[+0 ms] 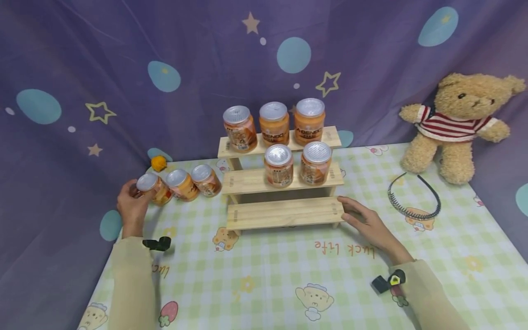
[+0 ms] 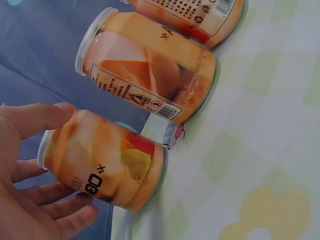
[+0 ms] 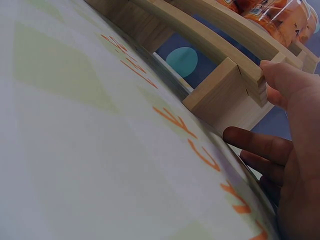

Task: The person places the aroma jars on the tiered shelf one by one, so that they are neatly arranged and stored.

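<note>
Sleeves [image 1: 132, 284], cut off below, lead to both hands. Right hand [image 1: 373, 227]: fingers loosely spread, touching the end of the rack [image 1: 284, 213]; its farther fingertips are hard to make out. Left hand [image 1: 134, 204] grips a can [image 1: 159, 191] between thumb and fingers, covering part of it. Right of that grip stand two more cans [image 1: 187, 189]; behind it, a small orange object [image 1: 158, 163], unclear. Beyond the right fingers: hairband [image 1: 436, 201], then teddy [image 1: 447, 133]. Between both hands, five cans [image 1: 310, 126] occupy upper tiers, the front pair hiding some of the top board.
</note>
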A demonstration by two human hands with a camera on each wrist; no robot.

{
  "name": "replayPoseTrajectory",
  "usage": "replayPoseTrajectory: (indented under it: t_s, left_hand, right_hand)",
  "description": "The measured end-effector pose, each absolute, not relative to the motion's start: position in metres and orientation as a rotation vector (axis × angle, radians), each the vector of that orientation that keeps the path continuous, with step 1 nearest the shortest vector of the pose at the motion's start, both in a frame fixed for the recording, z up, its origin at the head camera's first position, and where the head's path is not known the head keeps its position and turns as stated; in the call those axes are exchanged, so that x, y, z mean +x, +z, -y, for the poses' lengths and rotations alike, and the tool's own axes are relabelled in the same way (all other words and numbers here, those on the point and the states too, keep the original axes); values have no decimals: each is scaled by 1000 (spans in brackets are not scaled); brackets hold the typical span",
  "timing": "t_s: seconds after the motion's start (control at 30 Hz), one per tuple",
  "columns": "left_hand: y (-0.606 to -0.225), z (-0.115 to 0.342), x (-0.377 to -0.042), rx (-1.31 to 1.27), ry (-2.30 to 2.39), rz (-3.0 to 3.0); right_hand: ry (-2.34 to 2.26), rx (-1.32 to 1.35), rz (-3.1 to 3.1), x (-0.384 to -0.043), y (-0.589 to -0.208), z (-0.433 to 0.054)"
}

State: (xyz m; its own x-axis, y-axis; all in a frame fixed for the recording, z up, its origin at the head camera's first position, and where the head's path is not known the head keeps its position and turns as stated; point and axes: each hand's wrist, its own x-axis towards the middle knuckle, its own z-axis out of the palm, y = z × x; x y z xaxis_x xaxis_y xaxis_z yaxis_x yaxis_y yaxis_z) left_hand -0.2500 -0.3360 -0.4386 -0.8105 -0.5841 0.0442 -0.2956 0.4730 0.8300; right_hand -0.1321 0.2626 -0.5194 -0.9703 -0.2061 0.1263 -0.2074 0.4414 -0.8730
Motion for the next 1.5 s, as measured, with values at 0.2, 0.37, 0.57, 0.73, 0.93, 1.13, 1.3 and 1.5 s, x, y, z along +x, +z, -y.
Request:
replayPoseTrajectory:
  t_s: [0.2, 0.37, 0.57, 0.73, 0.93, 1.13, 1.3, 1.5]
  left_hand:
    - [-440, 340, -258, 771, -1330, 2378]
    - [-446, 340, -260, 738, -1413, 2296]
    - [-447, 340, -260, 735, -1476, 2194]
    - [-447, 342, -258, 772, -1544, 2112]
    - [-445, 343, -255, 781, -1555, 2078]
    - [-436, 341, -249, 749, -1616, 1961]
    - [-422, 340, -244, 758, -1640, 1892]
    - [-405, 336, -237, 726, -1633, 1864]
  right_hand:
    - [1618, 384, 2660, -132, -519, -262]
    - [1618, 385, 2664, -132, -519, -262]
    - [1620, 380, 2668, -132, -518, -262]
    - [1618, 381, 2669, -133, -519, -263]
    - [1615, 399, 2659, -133, -521, -264]
    - [1614, 379, 2670, -132, -520, -264]
    - [1600, 385, 2674, -132, -522, -264]
    - [1597, 402, 2672, -133, -521, -264]
